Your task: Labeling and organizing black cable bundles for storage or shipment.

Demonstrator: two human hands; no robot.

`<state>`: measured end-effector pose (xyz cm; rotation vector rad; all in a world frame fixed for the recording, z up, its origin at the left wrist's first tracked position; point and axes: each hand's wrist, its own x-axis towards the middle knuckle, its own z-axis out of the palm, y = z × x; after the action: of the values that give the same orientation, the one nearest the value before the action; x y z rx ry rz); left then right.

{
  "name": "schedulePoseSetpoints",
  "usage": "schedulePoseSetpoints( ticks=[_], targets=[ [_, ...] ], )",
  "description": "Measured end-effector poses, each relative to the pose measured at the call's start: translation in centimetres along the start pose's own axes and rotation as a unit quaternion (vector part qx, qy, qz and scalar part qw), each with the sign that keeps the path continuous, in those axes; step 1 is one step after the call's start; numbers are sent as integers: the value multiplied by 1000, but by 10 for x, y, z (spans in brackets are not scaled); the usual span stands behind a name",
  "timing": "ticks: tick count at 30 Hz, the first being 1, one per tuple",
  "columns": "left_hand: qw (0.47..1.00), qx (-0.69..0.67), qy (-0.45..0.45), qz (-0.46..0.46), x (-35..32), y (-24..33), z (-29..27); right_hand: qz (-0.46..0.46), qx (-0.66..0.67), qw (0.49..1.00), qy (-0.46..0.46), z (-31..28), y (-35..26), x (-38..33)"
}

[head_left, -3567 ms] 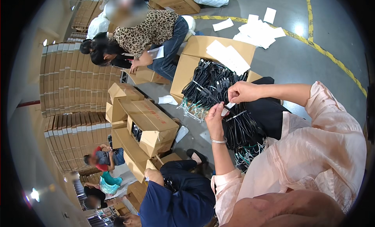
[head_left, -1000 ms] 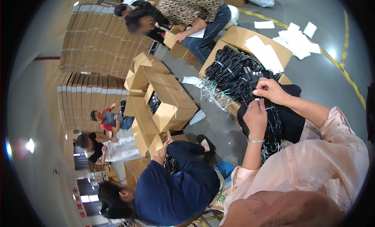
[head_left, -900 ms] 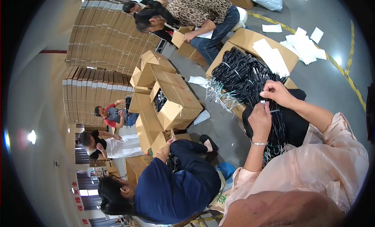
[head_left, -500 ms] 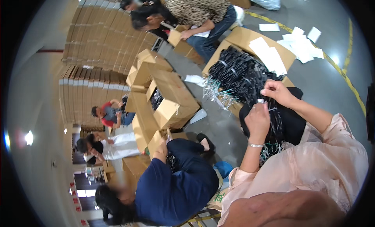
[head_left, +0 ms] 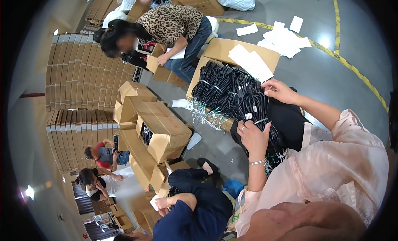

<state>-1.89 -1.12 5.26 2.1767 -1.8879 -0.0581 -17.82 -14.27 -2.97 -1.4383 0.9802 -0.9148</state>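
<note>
A bundle of black cables (head_left: 271, 138) with pale green and white wire ends lies across my lap, over black trousers. My left hand (head_left: 253, 139), with a ring and a bracelet, rests on this bundle, fingers and thumb spread apart. Just beyond its fingertips is a small white label (head_left: 248, 116) on the cables. My right hand (head_left: 281, 93) is at the far end of the bundle, by the plugs, with its fingers loosely bent and apart. Beyond my knees, an open cardboard box (head_left: 222, 45) holds several tied black cable bundles (head_left: 211, 85), their wire ends hanging over the near-left edge.
White paper sheets (head_left: 251, 63) lie on the box flap, and more loose sheets (head_left: 286, 40) are scattered on the floor. Co-workers sit at the left (head_left: 195, 203) and ahead (head_left: 170, 25). Open cartons (head_left: 166, 120) stand between them. A blue basin (head_left: 233, 188) is beside me.
My hands have moved apart from close together above the lap. The left now lies on the cables; the right is at their far end. The view has shifted, showing the scene lower and further left.
</note>
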Motion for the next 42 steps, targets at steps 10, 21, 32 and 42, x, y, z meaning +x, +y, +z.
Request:
schedulePoseSetpoints(
  ticks=[10,21,32,42],
  targets=[
    [978,-196,-16,-63,-6,-36,4,187,124,974,-32,2,14,-11],
    [842,-514,43,-158,-24,-88,21,246,246,938,-13,40,-18,8],
    [738,-633,40,-231,-51,-124,33,193,528,811,-159,54,-24,-10],
    [607,-783,-26,-134,-39,-90,23,49,587,780,-211,16,-117,-63]
  ],
)
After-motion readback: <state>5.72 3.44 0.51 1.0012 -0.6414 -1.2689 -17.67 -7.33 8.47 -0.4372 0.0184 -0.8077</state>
